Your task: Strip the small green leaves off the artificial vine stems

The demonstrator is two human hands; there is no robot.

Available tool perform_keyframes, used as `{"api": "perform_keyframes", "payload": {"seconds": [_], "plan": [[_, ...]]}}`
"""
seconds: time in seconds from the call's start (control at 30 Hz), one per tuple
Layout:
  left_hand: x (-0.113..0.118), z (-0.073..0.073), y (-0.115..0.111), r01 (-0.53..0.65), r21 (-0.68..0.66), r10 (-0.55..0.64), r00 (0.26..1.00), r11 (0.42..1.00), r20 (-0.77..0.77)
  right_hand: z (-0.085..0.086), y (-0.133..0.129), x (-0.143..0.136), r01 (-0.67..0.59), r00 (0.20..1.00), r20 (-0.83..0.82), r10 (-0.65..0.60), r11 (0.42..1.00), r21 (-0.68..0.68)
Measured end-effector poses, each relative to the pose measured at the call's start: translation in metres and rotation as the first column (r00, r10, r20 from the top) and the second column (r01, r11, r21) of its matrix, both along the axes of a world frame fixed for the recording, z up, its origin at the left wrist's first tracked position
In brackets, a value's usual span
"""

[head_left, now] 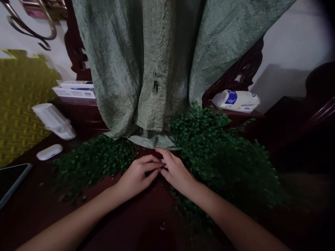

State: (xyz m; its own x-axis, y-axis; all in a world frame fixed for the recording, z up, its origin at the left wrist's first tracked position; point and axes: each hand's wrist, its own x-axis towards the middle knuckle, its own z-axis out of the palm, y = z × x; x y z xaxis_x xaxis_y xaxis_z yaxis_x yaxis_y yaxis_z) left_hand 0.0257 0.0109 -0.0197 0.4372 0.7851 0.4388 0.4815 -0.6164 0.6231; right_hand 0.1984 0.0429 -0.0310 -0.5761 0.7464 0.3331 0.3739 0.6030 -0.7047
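Observation:
Over the dark red table (125, 226), my left hand (140, 172) and my right hand (176, 169) meet at their fingertips near the middle of the view. The fingers of both are bent and pinched together; whatever lies between them is too small or hidden to name. To the left of my left hand spreads a low pile of loose green pods (91, 160). A larger heap of green stems with round pods (209, 139) lies beside my right hand and partly behind my right forearm.
Green-grey woven cloth (115, 69) hangs behind the hands. At left are a white plastic container (53, 120), a white oval case (49, 152), a phone (12, 179) and flat boxes (74, 91). A tissue pack (237, 101) lies at back right.

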Motion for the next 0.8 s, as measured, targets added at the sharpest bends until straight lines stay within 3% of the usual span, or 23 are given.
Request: {"api": "perform_keyframes", "payload": {"seconds": [0.23, 0.57, 0.8], "plan": [[0.002, 0.001, 0.0, -0.052, -0.166, 0.06, 0.997, 0.985, 0.047, -0.003, 0.0, -0.001, 0.035, 0.999, -0.018, -0.035, 0.999, 0.004], [0.001, -0.009, 0.001, -0.057, -0.172, 0.049, 0.997, 0.983, -0.051, 0.008, -0.007, -0.002, 0.013, 0.998, 0.061, -0.022, 0.99, 0.141], [0.0, -0.016, 0.008, -0.096, -0.226, 0.116, 0.99, 0.969, 0.075, 0.009, -0.008, -0.004, 0.098, 0.958, 0.242, -0.151, 0.971, 0.218]]}}
